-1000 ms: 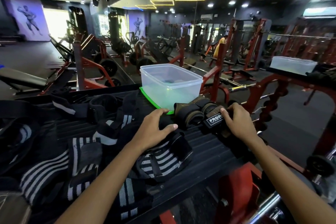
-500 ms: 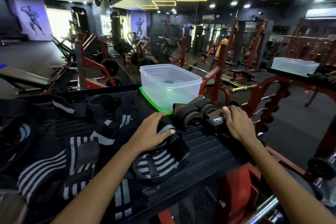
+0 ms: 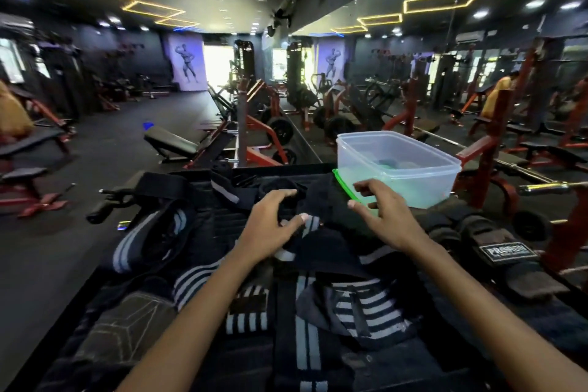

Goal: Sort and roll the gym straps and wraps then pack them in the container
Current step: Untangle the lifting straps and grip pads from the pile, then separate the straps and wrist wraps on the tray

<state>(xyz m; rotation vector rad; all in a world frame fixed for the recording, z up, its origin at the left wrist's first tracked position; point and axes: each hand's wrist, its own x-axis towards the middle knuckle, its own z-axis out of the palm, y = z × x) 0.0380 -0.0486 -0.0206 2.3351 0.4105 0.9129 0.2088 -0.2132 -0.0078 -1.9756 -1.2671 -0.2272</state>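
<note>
Red-framed gym machines are stretching away under yellow ceiling lights as a person is working at a dark worktop (image 3: 222, 219) heaped with unsorted gear. Black-and-white striped wraps (image 3: 366, 309) are lying loose and tangled across it, while a few rolled straps (image 3: 496, 251), one bearing a white label, are sitting just beside the clear plastic container (image 3: 397, 165), which is standing on a green lid at the far edge and is holding no wraps yet. Most of the sorting, rolling and packing appears to be lying ahead. Both forearms are reaching forward over the pile: the left hand (image 3: 270, 226) is curling its fingers onto a black strap (image 3: 286, 197), seemingly gripping it, while the right hand (image 3: 378, 216) is hovering with fingers spread, holding nothing.
</note>
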